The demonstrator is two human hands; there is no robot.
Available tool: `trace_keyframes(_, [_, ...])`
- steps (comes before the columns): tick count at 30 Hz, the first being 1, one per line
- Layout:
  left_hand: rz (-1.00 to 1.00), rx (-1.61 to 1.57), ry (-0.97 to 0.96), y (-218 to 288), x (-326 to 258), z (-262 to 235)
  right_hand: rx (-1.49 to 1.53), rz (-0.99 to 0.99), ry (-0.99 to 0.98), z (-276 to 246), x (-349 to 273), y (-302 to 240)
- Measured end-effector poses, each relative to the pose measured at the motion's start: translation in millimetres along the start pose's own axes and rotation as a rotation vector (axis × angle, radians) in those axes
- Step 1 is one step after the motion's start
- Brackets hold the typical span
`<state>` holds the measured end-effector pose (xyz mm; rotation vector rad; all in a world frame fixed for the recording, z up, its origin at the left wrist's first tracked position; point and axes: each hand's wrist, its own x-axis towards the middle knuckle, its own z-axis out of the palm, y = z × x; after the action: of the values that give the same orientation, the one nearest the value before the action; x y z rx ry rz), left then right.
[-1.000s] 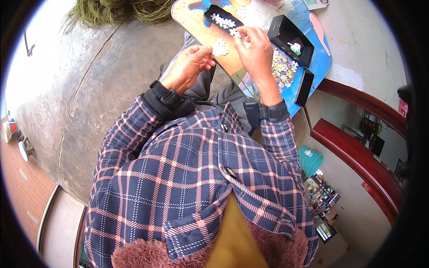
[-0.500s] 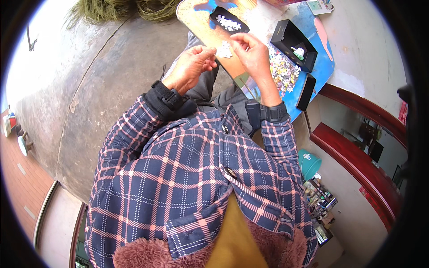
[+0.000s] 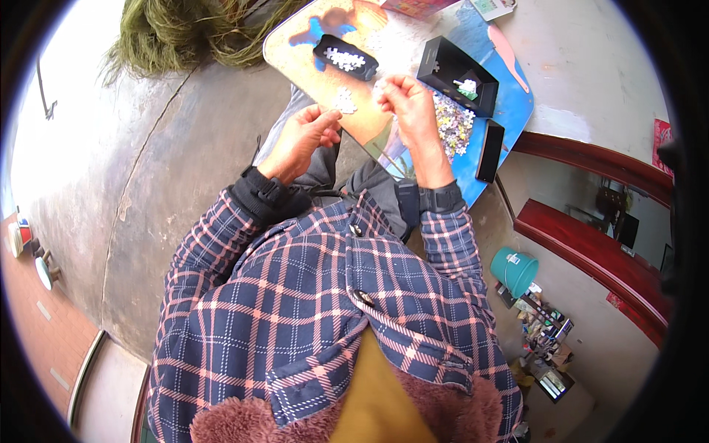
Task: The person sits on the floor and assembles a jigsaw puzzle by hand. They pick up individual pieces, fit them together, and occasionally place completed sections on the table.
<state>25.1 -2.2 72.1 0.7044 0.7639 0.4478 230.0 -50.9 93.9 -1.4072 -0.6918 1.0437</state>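
Note:
My left hand (image 3: pixel 304 139) is closed in a pinch over the near-left edge of the picture-topped table (image 3: pixel 380 151); whatever sits between its fingertips is too small to make out. A small pile of white jigsaw pieces (image 3: pixel 345 101) lies just beyond those fingertips. Over the tabletop, my right hand (image 3: pixel 413 111) pinches a pale jigsaw piece (image 3: pixel 379 90) between thumb and fingers. Farther off, a black tray (image 3: pixel 363 73) holds several white pieces. Beside my right hand spreads a heap of multicoloured jigsaw pieces (image 3: pixel 456 127), partly hidden by that hand.
An open black box (image 3: pixel 484 103) with a few pieces inside stands beyond the heap. A slim black box (image 3: pixel 489 151) lies near the table's right edge, and a pink spatula-shaped thing (image 3: pixel 508 55) farther back. Green fibres (image 3: pixel 173 37) lie on the floor; a teal bucket (image 3: pixel 515 271) stands right.
The view has shifted, so the table appears lower and farther left. My right hand has moved slightly rightward over the table, a pale piece now showing at its fingertips. My left hand stays pinched.

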Motion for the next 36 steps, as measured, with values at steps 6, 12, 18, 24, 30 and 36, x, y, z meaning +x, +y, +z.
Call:
trace_keyframes(6, [-0.036, -0.032, 0.031, 2, -1, -3, -0.116, -0.038, 0.216, -9, 61, -15])
trace_keyframes(12, [-0.04, -0.056, 0.043, 5, -1, -7, -0.232, 0.007, 0.205, -2, 99, -6])
trace_keyframes(18, [-0.044, -0.063, 0.058, 5, -1, -8, -0.366, -0.021, 0.19, -5, 96, -7])
trace_keyframes(24, [-0.039, -0.026, 0.01, -1, 2, -10, -0.311, -0.102, 0.13, -73, 18, -24])
trace_keyframes(30, [-0.131, 0.064, -0.028, -3, 1, 6, -1.083, -0.126, 0.302, -128, -54, -21])
trace_keyframes(36, [-0.176, 0.208, -0.086, 2, 0, 35, -1.2, -0.243, 0.303, -102, -60, -1])
